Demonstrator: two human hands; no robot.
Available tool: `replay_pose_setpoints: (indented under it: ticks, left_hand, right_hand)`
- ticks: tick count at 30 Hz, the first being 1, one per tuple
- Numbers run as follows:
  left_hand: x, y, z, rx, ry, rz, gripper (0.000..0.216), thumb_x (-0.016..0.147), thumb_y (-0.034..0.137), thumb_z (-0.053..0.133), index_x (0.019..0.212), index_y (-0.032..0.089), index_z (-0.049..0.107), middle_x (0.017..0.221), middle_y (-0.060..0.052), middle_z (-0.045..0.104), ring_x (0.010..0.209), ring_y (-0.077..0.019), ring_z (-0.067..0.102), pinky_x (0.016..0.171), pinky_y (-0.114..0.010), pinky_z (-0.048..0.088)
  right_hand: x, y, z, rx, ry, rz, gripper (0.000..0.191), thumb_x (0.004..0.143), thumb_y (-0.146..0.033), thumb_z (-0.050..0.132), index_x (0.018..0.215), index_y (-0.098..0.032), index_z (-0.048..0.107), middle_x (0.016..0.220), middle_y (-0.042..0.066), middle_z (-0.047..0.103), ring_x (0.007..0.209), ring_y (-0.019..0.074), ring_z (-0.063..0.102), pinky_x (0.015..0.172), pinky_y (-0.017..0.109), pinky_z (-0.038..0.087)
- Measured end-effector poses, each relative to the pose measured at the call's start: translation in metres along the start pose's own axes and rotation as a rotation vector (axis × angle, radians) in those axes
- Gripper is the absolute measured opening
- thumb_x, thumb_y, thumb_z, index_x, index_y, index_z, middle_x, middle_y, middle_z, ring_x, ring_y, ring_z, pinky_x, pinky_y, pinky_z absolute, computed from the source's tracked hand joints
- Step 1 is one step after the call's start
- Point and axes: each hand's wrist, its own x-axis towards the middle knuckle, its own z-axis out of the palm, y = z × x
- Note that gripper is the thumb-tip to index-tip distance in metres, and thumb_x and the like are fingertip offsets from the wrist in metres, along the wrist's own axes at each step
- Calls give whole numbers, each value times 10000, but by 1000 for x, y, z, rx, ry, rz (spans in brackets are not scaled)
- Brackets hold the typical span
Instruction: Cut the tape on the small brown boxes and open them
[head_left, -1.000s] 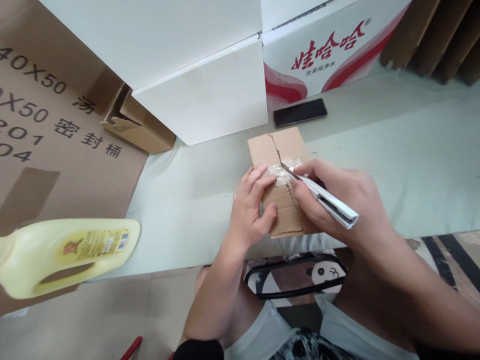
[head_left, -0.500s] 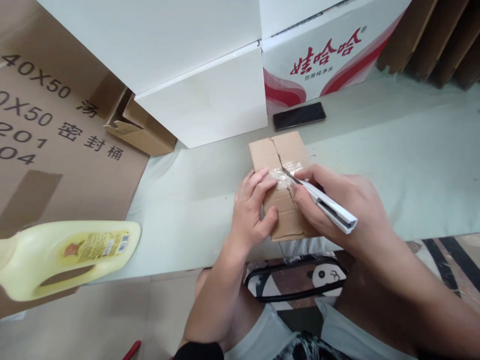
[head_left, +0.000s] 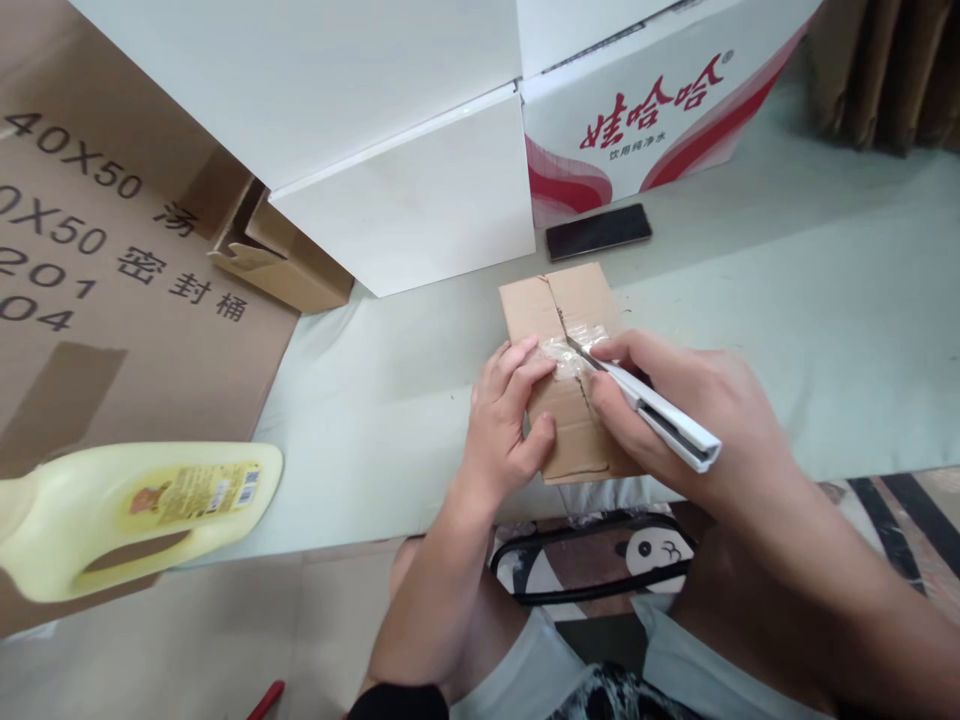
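Observation:
A small brown cardboard box (head_left: 574, 435) lies near the table's front edge, with clear tape (head_left: 562, 360) across its middle seam. Over the box's left side, my left hand (head_left: 506, 410) holds it, fingertips by the tape and thumb lower down on the top face. In my right hand (head_left: 675, 395) is a white utility knife (head_left: 660, 415), gripped between thumb and fingers. Its blade points away from me and its tip meets the seam at the tape. The right hand hides part of the box's right side.
A black phone (head_left: 598, 232) lies behind the box, before a white carton with red print (head_left: 637, 130). White boxes (head_left: 420, 190) stand at the back. At left are a large carton (head_left: 150, 330) and a pale yellow bottle (head_left: 150, 510). Cardboard pieces (head_left: 885, 80) stand far right.
The knife and my right hand have moved very slightly right; the blade tip stays at the taped seam. The cardboard pieces at the far right have shifted further right and back.

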Motion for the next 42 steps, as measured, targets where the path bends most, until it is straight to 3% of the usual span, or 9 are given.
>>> replay_pose_setpoints:
  ticks: [17, 24, 30, 38, 42]
  left_hand:
    - [1, 2, -1, 21, -23, -23, 480, 1006, 519, 405, 1377, 246, 542, 1575, -140, 497, 1472, -325, 460, 1228, -545, 338]
    - [2, 3, -1, 40, -17, 2, 498, 1015, 575, 379, 1340, 244, 559, 1549, -138, 527, 1446, -315, 491, 1221, -545, 352]
    - [1, 2, 1, 21, -20, -6, 501, 1011, 568, 376, 1357, 248, 547, 1562, -141, 512, 1460, -319, 478, 1224, -551, 348]
    - [2, 3, 1, 11, -31, -24, 475, 988, 550, 424, 1344, 266, 557, 1562, -122, 519, 1449, -329, 482, 1222, -557, 338]
    - [2, 4, 2, 1, -37, -26, 481, 999, 546, 409, 1355, 255, 547, 1572, -135, 502, 1457, -328, 475, 1217, -550, 350]
  right_hand:
    - [4, 1, 1, -1, -49, 5, 218, 912, -348, 500, 969, -216, 663, 712, 54, 718, 541, 187, 623, 512, 280, 373]
    - [0, -1, -8, -52, -40, 7, 194, 885, -338, 517, 923, -219, 665, 638, 37, 687, 474, 170, 556, 497, 279, 359]
    - [2, 2, 0, -11, -36, 16, 236, 902, -370, 507, 957, -213, 675, 705, 51, 715, 524, 174, 594, 517, 278, 370]
    - [-5, -2, -11, -47, -16, -32, 210, 891, -350, 499, 905, -217, 661, 636, 41, 680, 465, 163, 544, 494, 276, 363]
    - [0, 2, -4, -68, -32, 16, 236, 893, -363, 502, 944, -213, 676, 693, 60, 714, 496, 182, 575, 496, 283, 358]
